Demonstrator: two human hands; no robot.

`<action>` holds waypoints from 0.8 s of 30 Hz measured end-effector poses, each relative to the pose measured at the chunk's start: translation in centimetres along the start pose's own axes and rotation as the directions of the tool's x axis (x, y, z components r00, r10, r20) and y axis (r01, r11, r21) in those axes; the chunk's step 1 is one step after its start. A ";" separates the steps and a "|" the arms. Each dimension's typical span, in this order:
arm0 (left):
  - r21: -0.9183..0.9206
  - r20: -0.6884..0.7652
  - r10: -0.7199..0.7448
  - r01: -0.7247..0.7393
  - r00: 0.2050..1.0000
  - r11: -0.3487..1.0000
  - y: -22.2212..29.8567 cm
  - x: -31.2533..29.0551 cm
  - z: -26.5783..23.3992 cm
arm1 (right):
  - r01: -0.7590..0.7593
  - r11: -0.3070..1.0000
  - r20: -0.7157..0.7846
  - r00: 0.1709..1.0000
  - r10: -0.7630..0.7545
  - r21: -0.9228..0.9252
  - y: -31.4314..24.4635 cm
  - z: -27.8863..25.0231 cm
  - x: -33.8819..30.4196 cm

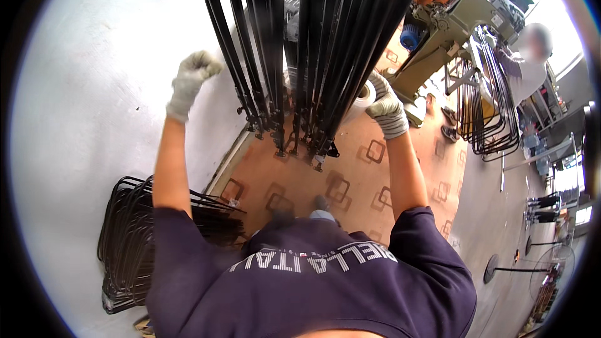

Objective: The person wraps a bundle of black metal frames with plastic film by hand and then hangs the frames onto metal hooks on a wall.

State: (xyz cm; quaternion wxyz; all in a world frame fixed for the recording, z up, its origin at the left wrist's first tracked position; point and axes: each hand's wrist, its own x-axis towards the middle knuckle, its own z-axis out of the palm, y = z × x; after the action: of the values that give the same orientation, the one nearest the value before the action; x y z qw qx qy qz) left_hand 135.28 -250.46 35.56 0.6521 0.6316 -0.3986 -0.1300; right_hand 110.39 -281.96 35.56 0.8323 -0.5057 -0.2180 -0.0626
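In front of me a thick bundle of black metal tubes (pixel 313 50) stands upright, with brackets and small fittings at the lower ends. My right hand (pixel 388 109), in a grey and white knitted glove, grips a roll of clear plastic film (pixel 363 97) close against the bundle's right side. The roll's round white end faces me. My left hand (pixel 195 78), gloved too, is raised to the left of the bundle, apart from it. Its fingers are closed; whatever they may pinch cannot be made out against the bright wall.
Bent black tube frames (pixel 131 244) are stacked against the white wall (pixel 81 100) at left. A green machine (pixel 460 22) stands at far right, near a person (pixel 532 69) beside hanging black frames (pixel 491 106). Patterned orange flooring (pixel 350 194) lies below; a fan (pixel 554 269) stands right.
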 end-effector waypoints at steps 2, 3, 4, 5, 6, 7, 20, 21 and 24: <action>-0.245 -0.205 0.073 -0.124 0.976 0.962 -2.3 -4.6 3.5 | 0.074 0.997 -0.148 0.986 -0.071 0.017 1.8 1.7 -1.3; -0.122 -0.365 0.036 -0.087 0.930 0.989 -2.0 -6.2 6.4 | 0.117 0.992 -0.133 0.985 -0.112 0.034 3.2 1.7 -1.5; -0.281 -0.346 -0.131 0.031 0.929 0.959 0.6 -7.6 9.5 | 0.136 0.984 -0.215 0.964 -0.158 -0.114 4.0 2.8 -2.0; -0.431 -0.397 -0.074 -0.115 0.915 0.895 1.1 -8.4 12.3 | 0.111 0.967 -0.256 0.952 -0.170 -0.229 5.5 3.5 -2.2; -0.344 -0.427 -0.014 -0.148 0.904 0.927 0.2 -8.8 13.4 | 0.072 0.938 -0.300 0.937 -0.180 -0.338 7.1 4.1 -2.4; -0.274 -0.489 0.002 -0.155 0.872 0.949 0.5 -9.0 14.7 | 0.011 0.947 -0.354 0.926 -0.131 -0.320 8.5 4.4 -2.6; 0.291 -0.231 0.463 -0.394 0.856 0.872 5.6 -11.7 19.3 | -0.123 0.510 -0.521 0.306 -0.797 -0.852 8.9 12.7 -3.4; 0.316 -0.231 0.475 -0.397 0.849 0.862 6.1 -11.5 20.0 | -0.155 0.498 -0.521 0.302 -0.798 -0.853 8.7 12.3 -3.4; 0.520 -0.195 0.575 -0.413 0.795 0.747 7.8 -10.7 22.5 | -0.145 0.530 -0.548 0.293 -0.783 -0.835 7.9 11.7 -3.1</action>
State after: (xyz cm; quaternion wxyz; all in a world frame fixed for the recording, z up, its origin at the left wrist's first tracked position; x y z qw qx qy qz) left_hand 110.34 -258.15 36.33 0.5564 0.6471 -0.4526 0.2585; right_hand 106.65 -268.40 32.37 0.4582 -0.6137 0.2146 -0.6061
